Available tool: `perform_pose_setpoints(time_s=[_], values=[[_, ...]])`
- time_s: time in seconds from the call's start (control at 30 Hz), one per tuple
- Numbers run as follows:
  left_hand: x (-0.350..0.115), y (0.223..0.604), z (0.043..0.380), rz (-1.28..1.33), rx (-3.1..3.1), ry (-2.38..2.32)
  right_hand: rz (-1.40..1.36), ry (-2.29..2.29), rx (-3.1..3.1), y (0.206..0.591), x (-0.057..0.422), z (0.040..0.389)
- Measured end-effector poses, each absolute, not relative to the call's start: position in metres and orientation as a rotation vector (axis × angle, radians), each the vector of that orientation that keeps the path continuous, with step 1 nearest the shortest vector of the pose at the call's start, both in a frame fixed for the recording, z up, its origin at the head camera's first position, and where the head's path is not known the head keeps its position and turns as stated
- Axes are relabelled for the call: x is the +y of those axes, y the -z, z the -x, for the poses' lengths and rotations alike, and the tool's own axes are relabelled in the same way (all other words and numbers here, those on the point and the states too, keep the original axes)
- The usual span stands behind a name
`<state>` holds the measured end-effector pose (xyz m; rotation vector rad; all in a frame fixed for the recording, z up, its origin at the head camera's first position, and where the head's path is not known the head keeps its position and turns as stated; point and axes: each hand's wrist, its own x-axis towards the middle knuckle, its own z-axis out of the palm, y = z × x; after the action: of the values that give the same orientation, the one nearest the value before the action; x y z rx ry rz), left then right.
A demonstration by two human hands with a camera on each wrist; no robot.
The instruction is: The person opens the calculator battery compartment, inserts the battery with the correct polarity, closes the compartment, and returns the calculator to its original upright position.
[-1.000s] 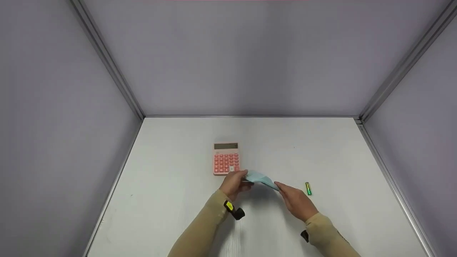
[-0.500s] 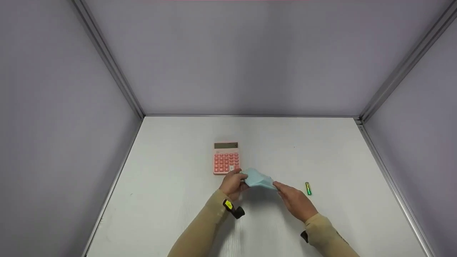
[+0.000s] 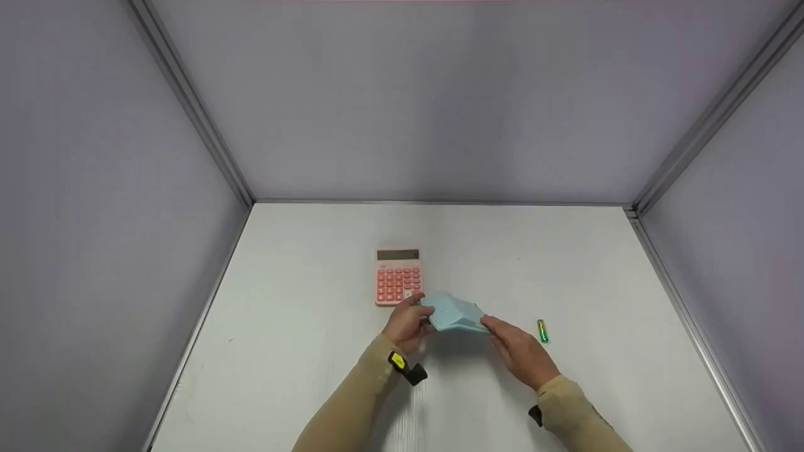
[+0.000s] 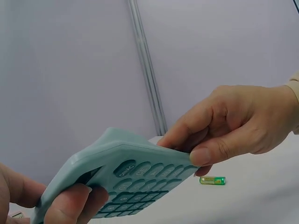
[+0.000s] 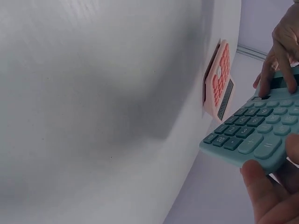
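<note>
Both hands hold a light teal calculator (image 3: 453, 314) above the white table, its back turned up toward the head view. My left hand (image 3: 407, 324) grips the display end, with fingers across part of the screen in the right wrist view. At the opposite end my right hand (image 3: 520, 353) pinches a corner between thumb and fingers. The keys of the teal calculator (image 5: 252, 130) show in the right wrist view, and its keypad side (image 4: 135, 172) also shows in the left wrist view, tilted downward.
A pink calculator (image 3: 399, 271) lies face up just beyond my left hand. To the right of my right hand lies a green and gold battery (image 3: 543, 331). Grey panels with metal corner rails (image 3: 634, 210) enclose the white table (image 3: 301, 270) at the back and sides.
The teal calculator has been tilted, so more of its back now faces the head view. My left hand has turned slightly with it; the pink calculator and battery stay put.
</note>
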<state>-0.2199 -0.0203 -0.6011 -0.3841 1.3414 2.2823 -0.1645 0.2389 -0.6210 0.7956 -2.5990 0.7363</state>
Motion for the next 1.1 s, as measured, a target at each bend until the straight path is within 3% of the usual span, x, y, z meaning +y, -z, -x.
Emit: perform_pose_setpoints(time_s=[0.57, 1.1], values=[[-0.022, 0.599, 0.21, 0.272, 1.361, -2.251, -0.308, -1.589, -2.928, 0.586, 0.258, 0.183], [-0.021, 0.601, 0.2, 0.088, 1.413, -2.176, -0.569, -1.163, -3.17, 0.592, 0.255, 0.185]])
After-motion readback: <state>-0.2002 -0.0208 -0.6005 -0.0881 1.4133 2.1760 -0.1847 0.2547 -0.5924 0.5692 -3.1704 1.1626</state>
